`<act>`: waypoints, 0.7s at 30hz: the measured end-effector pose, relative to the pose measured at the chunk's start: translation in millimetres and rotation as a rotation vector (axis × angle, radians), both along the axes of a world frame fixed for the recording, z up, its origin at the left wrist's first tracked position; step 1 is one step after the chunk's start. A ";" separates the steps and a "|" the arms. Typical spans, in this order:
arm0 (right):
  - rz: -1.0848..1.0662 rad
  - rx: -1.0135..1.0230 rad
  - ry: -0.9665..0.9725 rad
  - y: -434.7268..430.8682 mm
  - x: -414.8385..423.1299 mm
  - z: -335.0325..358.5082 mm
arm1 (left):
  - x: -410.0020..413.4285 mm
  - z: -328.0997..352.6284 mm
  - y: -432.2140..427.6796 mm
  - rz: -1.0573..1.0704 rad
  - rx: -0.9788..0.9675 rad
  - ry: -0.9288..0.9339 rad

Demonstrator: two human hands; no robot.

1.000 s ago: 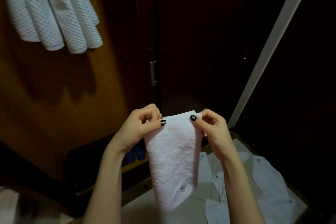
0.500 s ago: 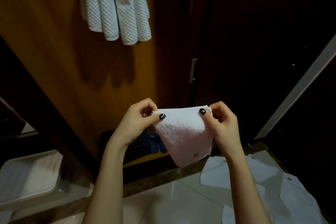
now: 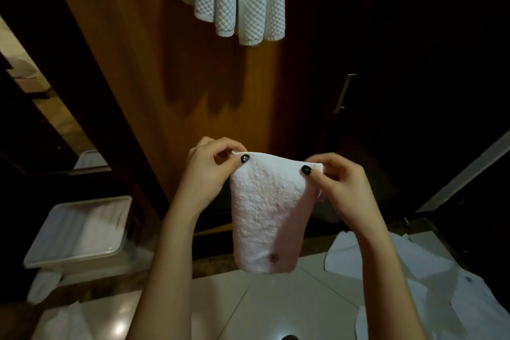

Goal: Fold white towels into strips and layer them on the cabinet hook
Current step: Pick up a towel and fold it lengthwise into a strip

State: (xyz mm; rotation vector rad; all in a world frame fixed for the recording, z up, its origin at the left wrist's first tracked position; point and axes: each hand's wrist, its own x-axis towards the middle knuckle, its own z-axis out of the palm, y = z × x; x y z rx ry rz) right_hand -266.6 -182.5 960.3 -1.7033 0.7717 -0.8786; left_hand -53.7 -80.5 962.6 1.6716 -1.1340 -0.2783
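Two hands hold one folded towel (image 3: 262, 212) in mid-air, near the person and in front of the wooden cabinet panel (image 3: 154, 77). The left hand (image 3: 205, 174) pinches the top left corner between thumb and curled fingers. The right hand (image 3: 342, 188) pinches the top right corner the same way, so the upper edge is stretched almost taut between them. Below that edge the cloth hangs as a narrowing strip, with its rounded lower end free and touching nothing.

It looks like light, thick terry: soft, limp and with no stiffness of its own. It will likely sag or unfold wherever it is let go, and the layers could slide apart if only the outer one is held. The safest hold is probably the present one, through all layers at both top corners. To drape it, a grip nearer the middle of the strip would let the two ends fall evenly. Slipping seems unlikely, since the nap is rough.

Further off and higher up, several hung towels (image 3: 237, 0) lie against the panel. Their hook is out of view above the frame. A tray (image 3: 71, 259) of white cloth sits low on the left, and flat white cloths (image 3: 430, 265) lie on the floor to the right.
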 end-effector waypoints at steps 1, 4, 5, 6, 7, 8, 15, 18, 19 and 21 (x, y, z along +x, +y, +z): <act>0.011 -0.001 0.039 2.8 2.6 -2.5 | 2.3 -1.1 3.8 -0.009 0.023 -0.009; 0.001 -0.025 0.122 11.3 13.5 -8.1 | 9.3 -3.3 12.9 -0.009 0.191 -0.051; -0.002 -0.065 0.151 13.4 17.9 -10.0 | 11.5 -3.6 15.2 -0.004 0.268 -0.057; 0.000 -0.115 0.184 15.4 22.2 -11.3 | 12.6 -4.2 17.3 -0.020 0.325 -0.032; 0.010 -0.161 0.217 17.0 26.0 -12.2 | 12.2 -4.8 18.7 -0.063 0.353 0.034; 0.026 -0.190 0.246 18.8 29.8 -12.4 | 10.5 -5.7 19.9 -0.127 0.362 0.127; 0.182 -0.192 0.304 22.0 41.0 -13.5 | -2.9 -20.3 11.0 -0.273 0.328 0.140; 0.177 -0.148 0.275 18.9 38.0 -14.9 | -2.7 -22.0 9.0 -0.281 0.338 0.149; 0.168 -0.122 0.265 17.8 37.5 -15.9 | -2.4 -22.5 8.3 -0.296 0.354 0.154; 0.152 -0.052 0.224 15.9 37.3 -18.3 | -0.7 -23.0 6.9 -0.315 0.378 0.077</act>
